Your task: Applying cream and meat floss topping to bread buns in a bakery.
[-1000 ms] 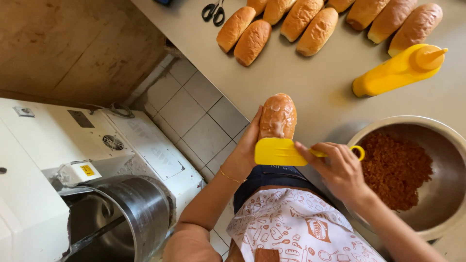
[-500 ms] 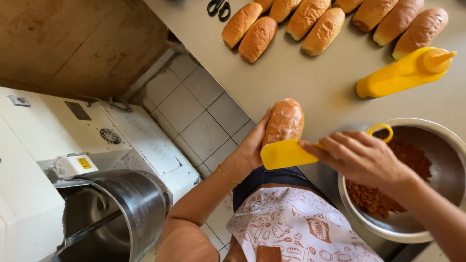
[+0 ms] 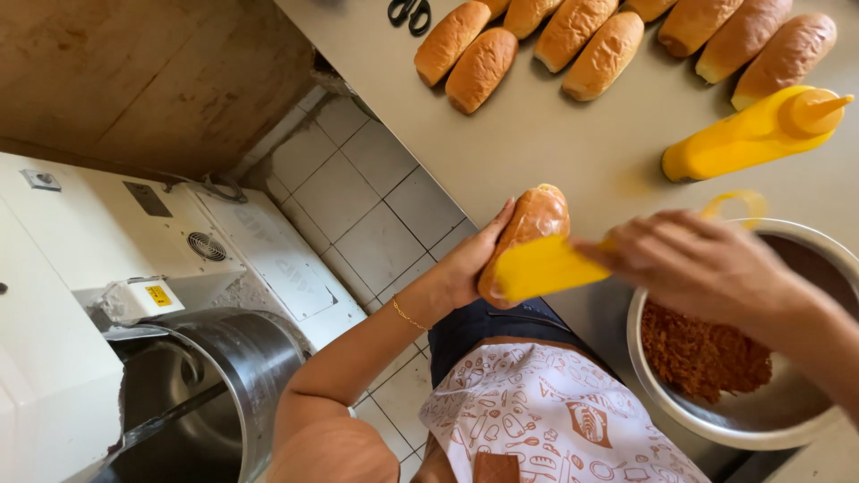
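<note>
Left hand (image 3: 470, 264) cupped around the underside of a bread roll (image 3: 530, 228), fingers closed on its near flank, thumb side hidden behind the crust; roll held tilted, one end up and away, just above the counter (image 3: 537, 143) edge. Left forearm bent sharply at the elbow, rising from lower left, thin gold bracelet (image 3: 410, 316) at the wrist.

Right hand (image 3: 707, 264) knuckles-up, blurred, closed on the handle of a yellow scoop (image 3: 541, 268); scoop's broad end lying against the lower half of the held roll, its looped handle end (image 3: 738, 201) showing past the knuckles. Right forearm stretching off toward the lower right corner.

Directly under the right hand, a steel bowl (image 3: 716, 425) with reddish-brown shredded filling (image 3: 702, 349). Beyond the right hand's knuckles, a yellow squeeze bottle (image 3: 752, 134) lying on its side. Farther off past the held roll, a row of uncut rolls (image 3: 573, 40) and black scissors (image 3: 410, 12). Below the left elbow, a white mixer with steel drum (image 3: 215, 385).
</note>
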